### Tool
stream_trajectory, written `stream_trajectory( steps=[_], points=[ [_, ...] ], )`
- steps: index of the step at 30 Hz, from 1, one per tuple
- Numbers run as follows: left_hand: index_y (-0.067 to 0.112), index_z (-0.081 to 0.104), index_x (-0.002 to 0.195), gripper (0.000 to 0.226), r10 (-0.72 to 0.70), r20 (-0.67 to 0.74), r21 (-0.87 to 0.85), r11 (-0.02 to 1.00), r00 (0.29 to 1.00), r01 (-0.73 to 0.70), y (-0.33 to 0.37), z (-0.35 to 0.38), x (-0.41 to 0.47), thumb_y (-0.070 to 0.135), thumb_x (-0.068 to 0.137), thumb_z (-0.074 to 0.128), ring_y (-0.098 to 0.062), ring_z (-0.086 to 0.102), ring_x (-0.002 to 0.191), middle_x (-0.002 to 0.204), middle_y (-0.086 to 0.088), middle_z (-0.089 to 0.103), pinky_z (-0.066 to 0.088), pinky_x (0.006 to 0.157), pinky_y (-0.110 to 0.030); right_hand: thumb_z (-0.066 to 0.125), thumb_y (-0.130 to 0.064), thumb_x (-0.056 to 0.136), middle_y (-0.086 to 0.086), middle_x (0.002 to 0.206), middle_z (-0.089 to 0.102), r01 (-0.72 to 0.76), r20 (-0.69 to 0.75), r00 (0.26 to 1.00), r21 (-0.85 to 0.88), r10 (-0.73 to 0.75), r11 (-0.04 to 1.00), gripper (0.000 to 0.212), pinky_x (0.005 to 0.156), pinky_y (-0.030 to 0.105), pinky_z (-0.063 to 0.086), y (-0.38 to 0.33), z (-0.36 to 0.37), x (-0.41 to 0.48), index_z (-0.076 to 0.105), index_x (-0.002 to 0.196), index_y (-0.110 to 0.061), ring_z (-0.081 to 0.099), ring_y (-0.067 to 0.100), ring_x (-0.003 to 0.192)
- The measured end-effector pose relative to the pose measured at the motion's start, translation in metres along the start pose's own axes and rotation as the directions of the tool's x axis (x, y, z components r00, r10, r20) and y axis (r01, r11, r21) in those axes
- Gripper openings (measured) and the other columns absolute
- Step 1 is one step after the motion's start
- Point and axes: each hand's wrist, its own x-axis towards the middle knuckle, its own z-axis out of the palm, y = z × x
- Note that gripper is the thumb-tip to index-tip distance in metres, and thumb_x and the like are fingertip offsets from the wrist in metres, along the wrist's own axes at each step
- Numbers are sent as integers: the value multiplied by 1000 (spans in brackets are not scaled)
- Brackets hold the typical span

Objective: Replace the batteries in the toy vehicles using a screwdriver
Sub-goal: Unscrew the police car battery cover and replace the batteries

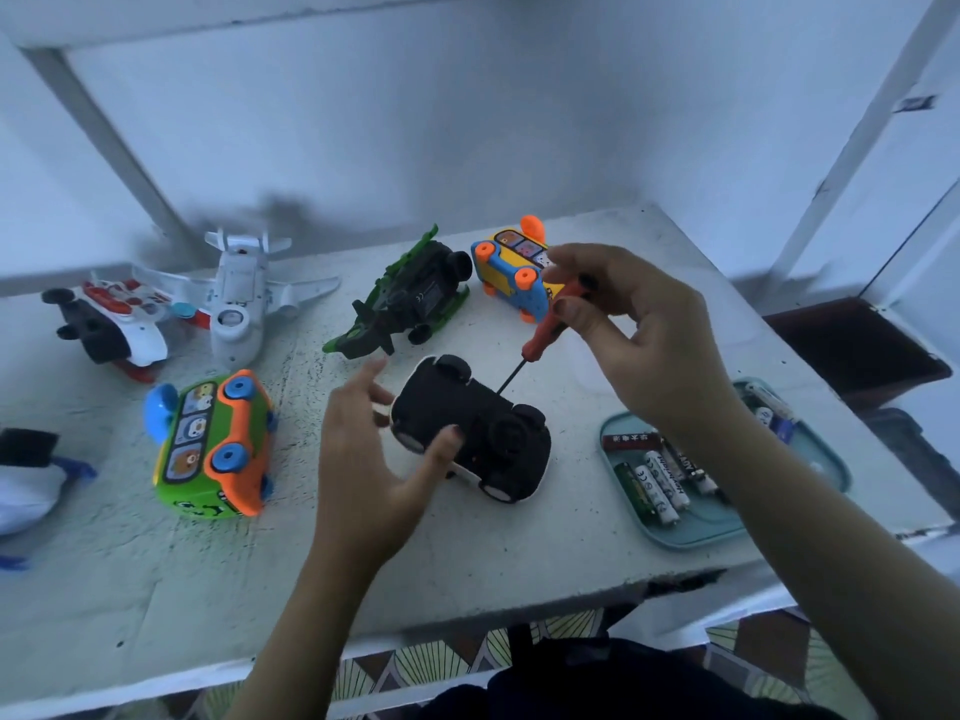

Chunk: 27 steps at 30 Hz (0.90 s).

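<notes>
Table: the black car lies on it underside up. The left hand steadies the car, thumb pressed on its near side, fingers spread. The right hand pinches the handle of the orange screwdriver, tip at the car's underside. Seat the tip squarely in the screw; hold the car firm before turning. A green bus stands well left of the car. A tray right of the car holds batteries. Neither appears to obstruct the tool.
</notes>
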Motion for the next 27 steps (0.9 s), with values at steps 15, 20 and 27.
stream_trajectory(
  steps=[15, 20, 27],
  points=[
    [31, 46, 123, 93, -33, 384, -110, 991, 923, 81, -5, -5, 17, 60, 42, 83, 1, 53, 106, 119, 10, 52, 48, 84, -16, 71, -14, 85, 15, 71, 71, -174, -93, 972, 338, 216, 925, 17, 73, 60, 51, 4, 5, -12, 65, 96, -2, 71, 33, 67],
    [24, 44, 122, 94, -77, 316, -129, 984, 946, 123, 1, 0, 6, 60, 44, 80, 2, 57, 99, 112, 14, 55, 47, 74, -9, 68, -5, 86, 15, 73, 71, -200, -168, 945, 377, 280, 904, 18, 78, 42, 57, 7, 8, -17, 61, 101, 4, 72, 25, 63],
    [25, 43, 123, 93, -113, 321, -141, 976, 940, 165, 1, 1, 7, 59, 44, 80, 2, 57, 101, 113, 16, 55, 51, 78, -15, 56, -5, 95, 4, 74, 70, -198, -85, 967, 346, 241, 917, 21, 71, 36, 60, 7, 12, -17, 64, 111, -16, 72, 23, 73]
  ],
)
